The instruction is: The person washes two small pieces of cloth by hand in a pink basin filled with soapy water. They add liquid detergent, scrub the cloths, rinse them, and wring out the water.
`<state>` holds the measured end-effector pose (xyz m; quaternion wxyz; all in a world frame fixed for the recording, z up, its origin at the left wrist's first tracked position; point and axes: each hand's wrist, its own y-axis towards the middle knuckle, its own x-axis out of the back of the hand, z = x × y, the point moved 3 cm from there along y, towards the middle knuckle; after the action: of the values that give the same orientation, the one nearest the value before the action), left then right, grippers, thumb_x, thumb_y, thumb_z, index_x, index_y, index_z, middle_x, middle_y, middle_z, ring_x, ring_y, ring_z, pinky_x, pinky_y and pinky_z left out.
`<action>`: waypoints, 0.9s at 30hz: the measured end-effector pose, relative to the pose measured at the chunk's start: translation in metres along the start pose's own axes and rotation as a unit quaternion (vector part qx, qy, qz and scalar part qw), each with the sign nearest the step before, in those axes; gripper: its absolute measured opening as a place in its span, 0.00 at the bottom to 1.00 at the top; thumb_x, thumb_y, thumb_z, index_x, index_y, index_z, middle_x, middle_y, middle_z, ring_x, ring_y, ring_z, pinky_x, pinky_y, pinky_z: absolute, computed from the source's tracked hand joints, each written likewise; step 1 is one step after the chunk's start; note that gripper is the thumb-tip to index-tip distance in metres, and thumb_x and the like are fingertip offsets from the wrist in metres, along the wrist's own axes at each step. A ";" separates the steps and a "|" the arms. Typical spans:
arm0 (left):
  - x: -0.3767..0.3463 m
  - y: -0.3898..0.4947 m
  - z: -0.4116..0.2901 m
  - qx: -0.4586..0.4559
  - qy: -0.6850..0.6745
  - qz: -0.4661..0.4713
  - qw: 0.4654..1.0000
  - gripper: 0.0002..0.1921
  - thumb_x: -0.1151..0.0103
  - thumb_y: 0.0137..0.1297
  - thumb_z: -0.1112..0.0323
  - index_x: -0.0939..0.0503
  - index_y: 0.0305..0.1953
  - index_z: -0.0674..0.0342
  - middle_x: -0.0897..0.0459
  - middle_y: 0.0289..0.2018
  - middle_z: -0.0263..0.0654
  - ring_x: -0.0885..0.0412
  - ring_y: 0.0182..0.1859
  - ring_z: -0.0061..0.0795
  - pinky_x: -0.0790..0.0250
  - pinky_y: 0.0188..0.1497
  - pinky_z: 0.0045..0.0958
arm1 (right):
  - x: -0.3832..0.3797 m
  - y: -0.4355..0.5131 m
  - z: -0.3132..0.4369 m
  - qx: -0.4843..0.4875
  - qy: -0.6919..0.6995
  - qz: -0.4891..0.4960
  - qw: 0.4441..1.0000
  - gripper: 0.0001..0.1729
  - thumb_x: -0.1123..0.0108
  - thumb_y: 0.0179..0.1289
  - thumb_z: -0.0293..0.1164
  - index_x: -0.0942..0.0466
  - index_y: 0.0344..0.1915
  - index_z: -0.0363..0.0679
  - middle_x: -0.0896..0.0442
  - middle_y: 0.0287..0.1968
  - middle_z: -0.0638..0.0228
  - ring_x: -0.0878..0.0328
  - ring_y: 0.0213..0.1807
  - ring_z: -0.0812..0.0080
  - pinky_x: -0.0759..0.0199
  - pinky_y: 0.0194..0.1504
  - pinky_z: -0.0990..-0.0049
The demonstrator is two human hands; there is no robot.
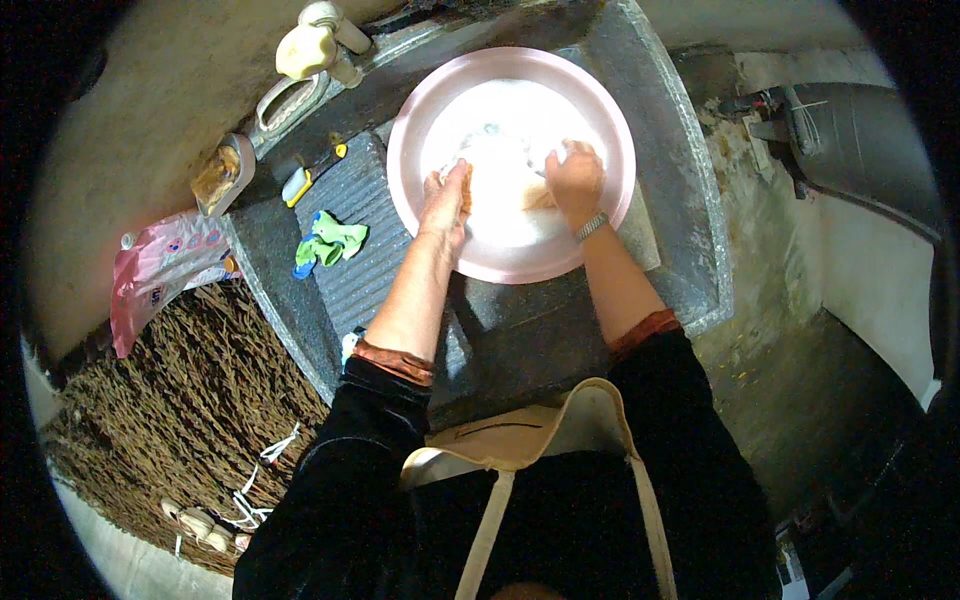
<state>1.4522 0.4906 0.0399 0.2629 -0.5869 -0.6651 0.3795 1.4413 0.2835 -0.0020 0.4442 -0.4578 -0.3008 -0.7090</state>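
Note:
A pink plastic basin (511,274) stands in a dark stone sink, and both my hands reach into it. Bright white suds or wet cloth (506,112) fill it; glare hides which, though greyish folds show near the middle. My left hand (448,193) is at the basin's left side, thumb up, its fingers partly hidden against the white. On the right, my right hand (577,176) is curled, with white stuff at its fingertips. A metal watch band (592,226) circles that wrist. Whether either hand grips cloth cannot be made out.
Left of the basin lies a ribbed washboard surface (349,281) with green-and-blue small cloths (328,241) and a yellow-handled brush (298,185). Along the ledge are a scrub brush (289,105), a soap dish (236,176) and a pink detergent bag (165,255). Bundled twigs (187,405) stand at left.

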 end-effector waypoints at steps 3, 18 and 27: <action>0.006 -0.001 0.032 0.006 -0.010 -0.041 0.999 0.41 0.51 0.65 0.37 0.50 0.70 0.53 0.49 0.70 0.46 0.40 0.67 0.46 0.38 0.58 0.52 | -0.005 -0.002 0.024 -0.037 0.152 -0.120 0.980 0.26 0.39 0.57 0.46 0.21 0.48 0.37 0.21 0.46 0.52 0.24 0.47 0.51 0.33 0.52 0.52; -0.032 0.018 0.042 0.041 -0.277 0.171 0.945 0.29 0.53 0.70 0.47 0.31 0.59 0.67 0.22 0.51 0.45 0.24 0.54 0.40 0.28 0.54 0.41 | 0.049 -0.035 0.104 0.234 0.097 0.146 0.956 0.15 0.40 0.47 0.39 0.20 0.31 0.38 0.20 0.28 0.53 0.23 0.34 0.50 0.30 0.39 0.53; -0.031 -0.011 -0.006 0.008 0.011 -0.015 1.000 0.18 0.53 0.73 0.52 0.23 0.32 0.58 0.18 0.30 0.35 0.25 0.28 0.30 0.28 0.33 0.35 | 0.038 -0.042 0.107 0.211 0.191 0.009 0.959 0.13 0.40 0.56 0.34 0.24 0.38 0.39 0.21 0.30 0.58 0.22 0.36 0.57 0.29 0.39 0.62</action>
<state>1.4556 0.4612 0.0552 0.2804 -0.5793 -0.6676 0.3742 1.4375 0.3768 0.0749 0.5863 -0.2123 -0.3486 -0.6997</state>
